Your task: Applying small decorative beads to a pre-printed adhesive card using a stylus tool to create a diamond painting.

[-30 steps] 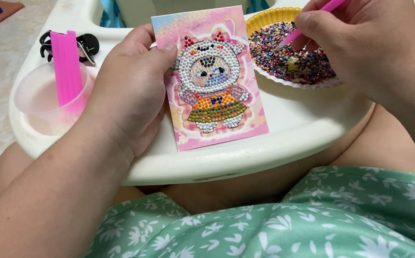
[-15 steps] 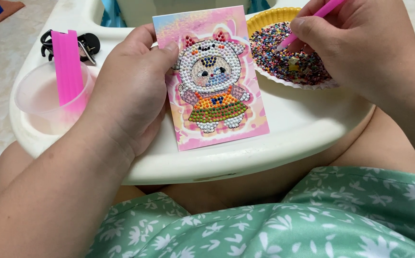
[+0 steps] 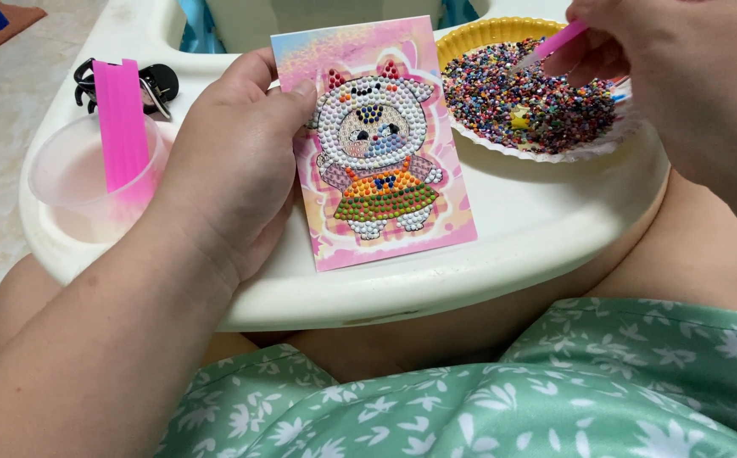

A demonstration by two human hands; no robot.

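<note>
Two hands at a bead picture on a white tray [image 3: 521, 229].

The left hand [image 3: 233, 170] lies on the left edge of the pink bead-picture card [image 3: 377, 144], thumb and fingers closed lightly on that edge, pressing it flat. The right hand [image 3: 691, 76] pinches a pink pen [image 3: 555, 42], its tip down among the mixed beads [image 3: 530, 102] in a yellow paper plate [image 3: 479, 34] just right of the card. A clear cup [image 3: 72, 182] with a pink strip [image 3: 121, 123] and a black hair clip [image 3: 152, 85] stand left of the hand.

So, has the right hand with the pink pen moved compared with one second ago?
Barely. The right hand holds the pink pen with its tip over the beads in the yellow plate, shifted only slightly toward the plate's far rim.
</note>
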